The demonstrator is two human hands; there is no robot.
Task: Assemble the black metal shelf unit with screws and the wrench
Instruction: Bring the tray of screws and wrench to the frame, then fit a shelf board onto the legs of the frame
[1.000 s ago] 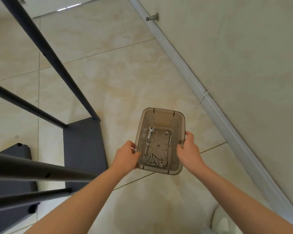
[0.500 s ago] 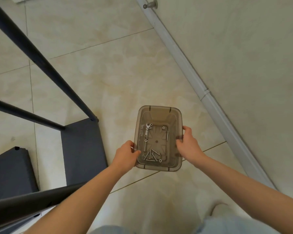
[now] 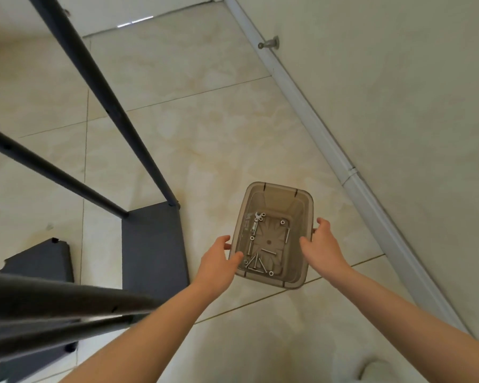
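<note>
A translucent brown plastic bin rests on the tiled floor, with several silver screws and a small wrench inside. My left hand is at the bin's left rim and my right hand at its right rim. On both hands the fingers are spread, thumbs over the inside and fingers outside, the grip loose. The black shelf unit stands to the left: a black tube runs down to a dark shelf panel.
A second dark panel lies at the left. More black tubes cross the lower left, close to the camera. A white baseboard and wall run along the right, with a metal door stopper on them.
Both hands gripped the bin's sides before; now their fingers have spread and loosened. The view has tilted up, so more floor and tube length show.
</note>
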